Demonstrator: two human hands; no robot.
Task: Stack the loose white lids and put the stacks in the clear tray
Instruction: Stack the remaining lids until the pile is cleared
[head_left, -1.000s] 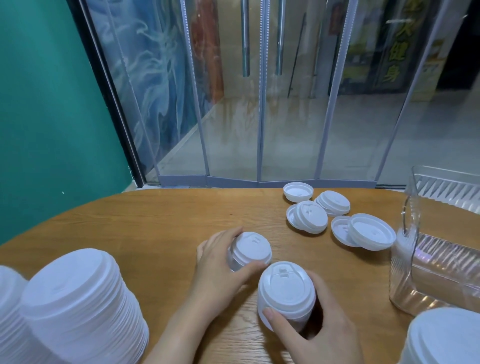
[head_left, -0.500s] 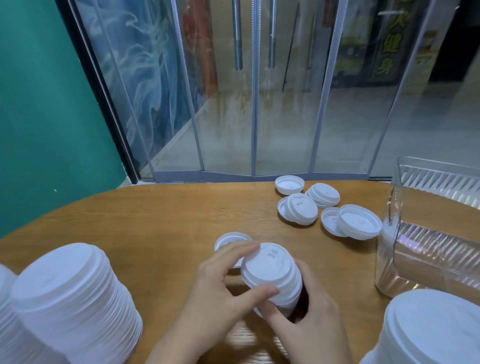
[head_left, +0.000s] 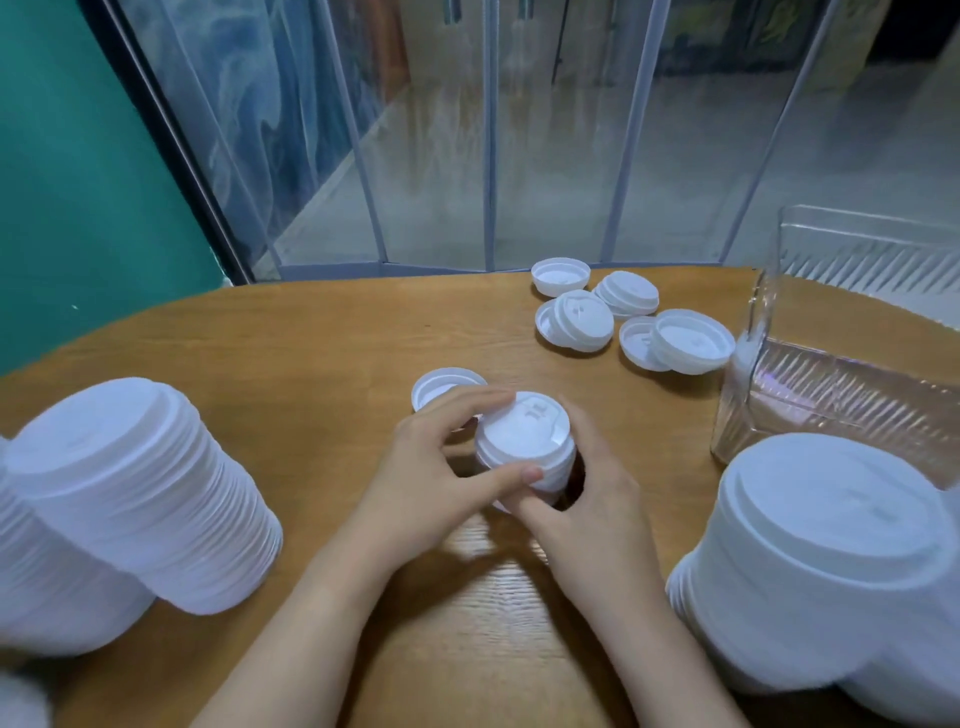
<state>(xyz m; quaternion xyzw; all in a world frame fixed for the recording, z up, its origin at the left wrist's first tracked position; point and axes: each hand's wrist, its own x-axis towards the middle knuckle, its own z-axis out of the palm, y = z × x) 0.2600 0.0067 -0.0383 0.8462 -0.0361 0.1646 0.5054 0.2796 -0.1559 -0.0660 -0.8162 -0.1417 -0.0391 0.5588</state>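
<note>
At centre frame both hands clamp one short stack (head_left: 524, 447) of lids on the surface (head_left: 311, 353): the left hand (head_left: 431, 483) grips its top lid, the right hand (head_left: 587, 499) its lower side. One lid (head_left: 441, 387) lies just behind the left fingers, loose lids (head_left: 623, 317) sit at upper right, and the tray (head_left: 841, 374) stands at the right edge.

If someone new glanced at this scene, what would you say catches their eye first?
Probably the two hands, left hand and right hand, closed around a small stack of lids at the table's centre. Next, the tall lid stack at the left and the clear tray at the right.
</note>
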